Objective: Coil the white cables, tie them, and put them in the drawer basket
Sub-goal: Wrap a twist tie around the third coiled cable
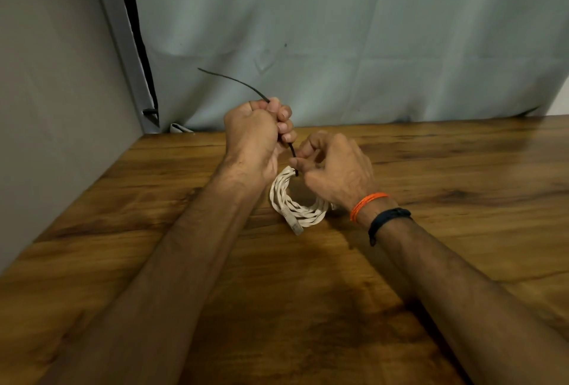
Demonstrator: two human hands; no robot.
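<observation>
Head view, left hand gripping thin black tie, round white cable coil

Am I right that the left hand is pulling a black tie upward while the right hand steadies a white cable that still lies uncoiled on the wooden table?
Not quite. The head view shows the white cable already coiled into a ring. The rest holds: the left hand pulls the black tie upward, and the right hand steadies the cable on the wooden table.
</observation>
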